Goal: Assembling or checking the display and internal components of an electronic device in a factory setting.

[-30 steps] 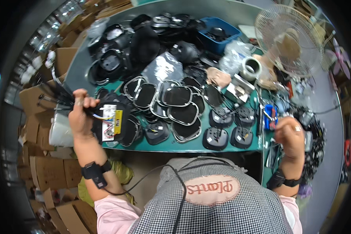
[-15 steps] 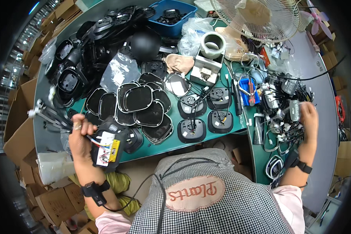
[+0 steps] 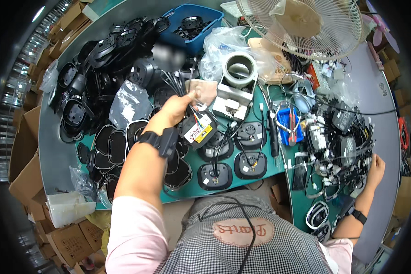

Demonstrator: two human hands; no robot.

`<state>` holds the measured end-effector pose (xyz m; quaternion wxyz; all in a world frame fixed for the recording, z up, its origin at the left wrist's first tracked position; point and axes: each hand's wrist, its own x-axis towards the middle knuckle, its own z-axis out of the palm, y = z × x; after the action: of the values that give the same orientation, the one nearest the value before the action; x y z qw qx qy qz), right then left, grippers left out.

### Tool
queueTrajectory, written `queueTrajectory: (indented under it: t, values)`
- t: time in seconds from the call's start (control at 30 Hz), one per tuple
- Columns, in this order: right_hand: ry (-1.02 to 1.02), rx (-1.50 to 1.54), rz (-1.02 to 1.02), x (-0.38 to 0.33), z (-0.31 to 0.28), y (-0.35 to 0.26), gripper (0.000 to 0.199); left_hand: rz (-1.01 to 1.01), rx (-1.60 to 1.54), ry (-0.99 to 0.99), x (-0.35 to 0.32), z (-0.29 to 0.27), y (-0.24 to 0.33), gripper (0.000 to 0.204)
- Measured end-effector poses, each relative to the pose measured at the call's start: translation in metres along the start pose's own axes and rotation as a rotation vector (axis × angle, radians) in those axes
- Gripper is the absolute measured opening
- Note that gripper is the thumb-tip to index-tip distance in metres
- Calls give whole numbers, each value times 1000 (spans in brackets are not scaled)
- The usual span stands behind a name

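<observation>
Swung wired module (image 3: 199,131) from eight o'clock to centre, grasping black cables (image 3: 174,83) in left hand (image 3: 177,109); cannot tell grip of right hand (image 3: 376,171) at cable pile (image 3: 322,141), toward three o'clock.

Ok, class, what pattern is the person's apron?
The apron has a small black and white check, best in the head view.

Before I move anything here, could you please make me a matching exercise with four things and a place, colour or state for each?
Column one:
1. Left hand
2. Right hand
3. Tub
4. Fan

Column two:
A. Blue, with black parts inside
B. Holding black cables
C. Pale and round, near the picture's top edge
D. At the right side of the cable pile

Right pairs: 1-B, 2-D, 3-A, 4-C.
</observation>
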<state>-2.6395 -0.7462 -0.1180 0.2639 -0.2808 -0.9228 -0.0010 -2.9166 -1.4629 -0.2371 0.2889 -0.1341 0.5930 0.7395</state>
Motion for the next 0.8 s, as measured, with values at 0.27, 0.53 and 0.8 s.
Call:
queueTrajectory:
  t: [0.27, 0.53, 0.8]
  values:
    - [-237, 423, 165, 14, 16, 5, 22, -7, 313, 189, 60, 0, -5, 38]
    - [-384, 312, -262, 2, 50, -126, 41, 275, 1221, 400, -2, 13, 8, 66]
    - [-243, 392, -488, -31, 43, -252, 38, 137, 1991, 216, -31, 83, -80, 82]
